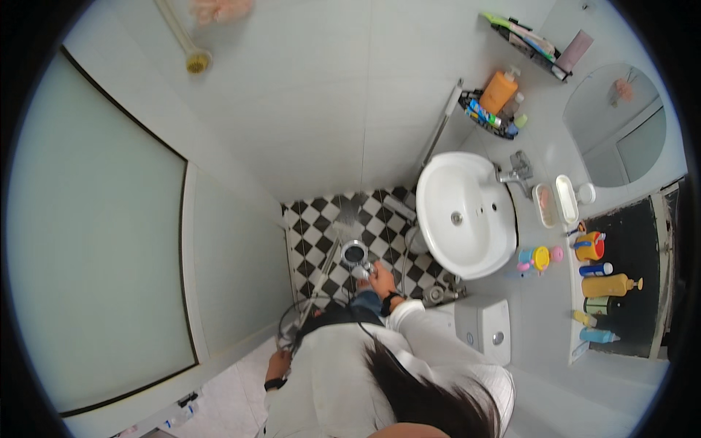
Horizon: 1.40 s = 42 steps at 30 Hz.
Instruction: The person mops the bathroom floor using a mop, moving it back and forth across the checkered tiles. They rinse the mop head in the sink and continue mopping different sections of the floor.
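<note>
My right hand (383, 279) grips a chrome hand shower (354, 253) above the tiled floor. A grey blur beyond the shower head looks like water spray reaching the tiles. At my left side, my left hand (278, 366) is closed around the upper end of a long pale pole (327, 268). The pole slants down to a light-coloured brush-like head (343, 230) on the black-and-white checkered floor (306, 232). A dark hose or cable loops near my left hand and waist. Part of my left hand's grip is hidden.
A white washbasin (446, 241) with a chrome faucet (515, 169) is on the right. Below it stand a toilet tank (482, 328) and a floor-level fitting (435, 295). A metal pole (438, 131) leans in the corner. A frosted glass door (104, 235) is on the left.
</note>
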Tool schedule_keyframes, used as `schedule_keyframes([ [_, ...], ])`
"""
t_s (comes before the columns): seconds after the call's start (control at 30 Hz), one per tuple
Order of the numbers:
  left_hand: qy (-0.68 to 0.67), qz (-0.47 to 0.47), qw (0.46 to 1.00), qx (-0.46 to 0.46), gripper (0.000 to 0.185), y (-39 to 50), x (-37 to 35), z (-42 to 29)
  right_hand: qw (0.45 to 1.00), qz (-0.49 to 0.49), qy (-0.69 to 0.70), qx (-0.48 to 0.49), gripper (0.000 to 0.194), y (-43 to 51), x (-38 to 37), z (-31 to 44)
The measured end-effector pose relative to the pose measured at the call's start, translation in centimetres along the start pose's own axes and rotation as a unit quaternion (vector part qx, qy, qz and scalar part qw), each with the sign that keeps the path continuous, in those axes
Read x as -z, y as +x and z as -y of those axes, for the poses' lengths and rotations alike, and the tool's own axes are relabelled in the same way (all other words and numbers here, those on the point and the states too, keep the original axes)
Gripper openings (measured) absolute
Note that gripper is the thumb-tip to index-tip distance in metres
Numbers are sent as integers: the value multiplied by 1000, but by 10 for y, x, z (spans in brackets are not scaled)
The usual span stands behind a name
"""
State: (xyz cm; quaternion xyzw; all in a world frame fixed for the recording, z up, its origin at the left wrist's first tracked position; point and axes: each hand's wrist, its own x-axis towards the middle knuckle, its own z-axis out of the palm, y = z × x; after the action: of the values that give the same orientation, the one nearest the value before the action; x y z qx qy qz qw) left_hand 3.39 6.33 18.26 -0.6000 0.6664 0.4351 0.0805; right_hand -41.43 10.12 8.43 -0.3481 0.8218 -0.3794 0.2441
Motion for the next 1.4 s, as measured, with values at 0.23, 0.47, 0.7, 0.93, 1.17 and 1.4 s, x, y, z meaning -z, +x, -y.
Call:
schedule_keyframes([
  [0.23,-35,1,999,3,30,-8,13,-22,1000,19,12,-15,16,2,8,-1],
  [0.47,-76,1,997,12,31,-11,9,-27,998,18,-14,-52,24,12,10,-6],
  [0.7,-50,-1,998,23,32,-13,11,-35,998,15,7,-60,17,21,9,-9],
  [0.93,-37,-8,999,28,28,-7,6,-34,997,28,49,-51,16,24,13,-6],
  [1.17,-63,-33,996,53,32,3,-10,-11,999,23,11,-45,19,28,23,-10],
  [1.4,-58,-57,996,45,28,9,-28,5,998,45,24,-30,27,27,26,-21],
])
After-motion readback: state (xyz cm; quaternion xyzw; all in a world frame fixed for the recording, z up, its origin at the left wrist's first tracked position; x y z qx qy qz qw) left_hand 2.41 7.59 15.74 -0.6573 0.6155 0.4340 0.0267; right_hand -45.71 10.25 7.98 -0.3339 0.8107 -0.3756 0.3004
